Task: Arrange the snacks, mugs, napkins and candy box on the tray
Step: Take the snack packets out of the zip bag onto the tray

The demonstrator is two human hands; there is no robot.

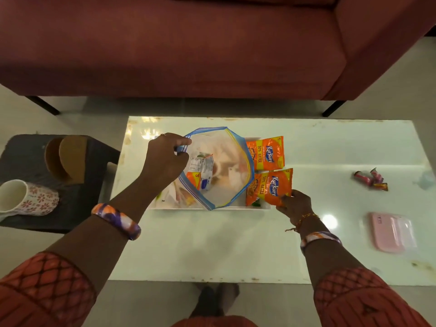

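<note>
A white tray (257, 208) lies on the glossy white table. My left hand (165, 159) pinches the blue rim of a clear zip bag (221, 185), holding it open above the tray; another orange packet (197, 180) shows inside the bag. One orange Kurkure snack packet (267, 153) rests at the tray's far right. My right hand (293, 204) grips the near edge of a second orange Kurkure packet (271, 185), which is just in front of the first at the tray's right side. A floral white mug (30, 200) lies on its side on the dark stool at left.
A dark stool (21, 149) at left also bears two brown coasters or lids (67, 158). Small wrapped candies (371, 179) and a pink box in clear wrap (391, 232) sit on the table (212, 244) at right. A maroon sofa (188, 43) stands beyond.
</note>
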